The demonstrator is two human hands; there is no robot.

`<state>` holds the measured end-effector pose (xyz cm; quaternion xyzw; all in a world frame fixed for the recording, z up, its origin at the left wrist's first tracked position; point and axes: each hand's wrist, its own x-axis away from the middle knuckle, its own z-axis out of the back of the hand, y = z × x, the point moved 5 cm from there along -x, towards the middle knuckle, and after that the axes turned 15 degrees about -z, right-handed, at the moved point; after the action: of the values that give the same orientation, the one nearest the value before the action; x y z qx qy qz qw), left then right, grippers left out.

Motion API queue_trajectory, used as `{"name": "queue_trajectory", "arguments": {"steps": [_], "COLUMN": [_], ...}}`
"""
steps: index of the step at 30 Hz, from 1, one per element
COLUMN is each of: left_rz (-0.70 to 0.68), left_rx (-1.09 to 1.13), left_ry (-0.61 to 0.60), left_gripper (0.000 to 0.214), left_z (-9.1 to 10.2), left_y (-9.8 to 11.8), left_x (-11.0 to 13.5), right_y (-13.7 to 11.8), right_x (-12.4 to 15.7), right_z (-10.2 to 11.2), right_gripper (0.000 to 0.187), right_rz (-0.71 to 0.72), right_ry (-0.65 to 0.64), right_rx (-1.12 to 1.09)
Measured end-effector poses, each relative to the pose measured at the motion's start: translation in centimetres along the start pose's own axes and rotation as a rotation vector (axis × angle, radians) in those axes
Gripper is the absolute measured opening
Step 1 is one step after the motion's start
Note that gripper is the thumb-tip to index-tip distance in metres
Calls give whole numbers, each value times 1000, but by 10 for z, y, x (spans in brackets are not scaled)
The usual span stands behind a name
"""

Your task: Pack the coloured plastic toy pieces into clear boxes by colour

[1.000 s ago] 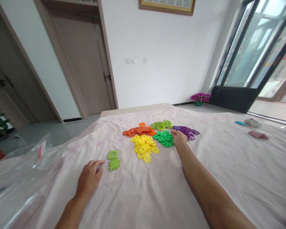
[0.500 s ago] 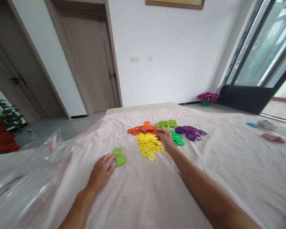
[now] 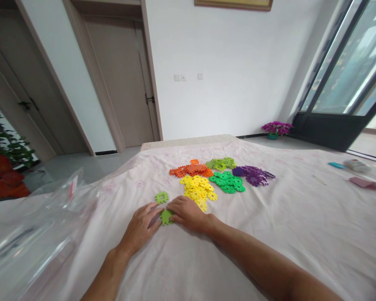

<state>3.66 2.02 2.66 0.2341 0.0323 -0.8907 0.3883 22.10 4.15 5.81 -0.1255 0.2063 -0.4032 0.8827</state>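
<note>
A solid light-green toothed square building piece point(image 3: 166, 217) lies on the cloth between my hands. My left hand point(image 3: 141, 225) has its fingertips and thumb at the left edge of this piece. From the other side, my right hand point(image 3: 186, 212) closes its curled fingers over the right edge; its fingertips are partly hidden. Just above sits a light-green toothed frame piece point(image 3: 161, 197) with openings in its middle, apart from the square. Behind my right hand spreads a heap of yellow round notched pieces point(image 3: 196, 186), partly covered by that hand.
Further back lie orange pieces point(image 3: 192, 168), light-green pieces point(image 3: 221, 163), green pieces point(image 3: 228, 182) and purple pieces point(image 3: 253, 174). Clear plastic bags point(image 3: 44, 234) cover the left side. A blue item point(image 3: 336, 165), a white packet point(image 3: 356, 165) and a pink cloth point(image 3: 365, 183) rest at the right.
My right hand has come from the far end of the yellow heap, toward me and left, onto the solid green square. The square and frame now sit slightly further apart.
</note>
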Motion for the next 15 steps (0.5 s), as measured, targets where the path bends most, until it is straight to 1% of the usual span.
{"name": "queue_trajectory", "arguments": {"steps": [3,5,7,8,9,12,13,15], "left_rz": [15,26,42,53,64,91,95,99], "left_rx": [35,56,78,87,95,105,104,101], "left_ry": [7,10,6,3,1,0,-3,-6], "left_gripper": [36,36,35,34,34,33,33,32], "left_z": [1,2,3,3,3,3,2,2], "left_y": [2,2,2,2,1,-2,-2,-3], "left_x": [-2,-2,-2,-1,-1,1,2,2], "right_y": [-2,2,8,12,18,38,47,68], "right_x": [-1,-2,-4,-6,-7,-10,-10,-11], "right_z": [-1,1,5,7,9,15,18,26], "right_gripper": [33,41,49,49,44,13,7,11], "right_rz": [-10,-50,-113,-149,-187,-315,-367,-478], "right_ry": [-29,-26,-16,-19,-29,-72,-79,-56], "right_rx": [52,54,-4,-62,-134,-376,-461,-646]}}
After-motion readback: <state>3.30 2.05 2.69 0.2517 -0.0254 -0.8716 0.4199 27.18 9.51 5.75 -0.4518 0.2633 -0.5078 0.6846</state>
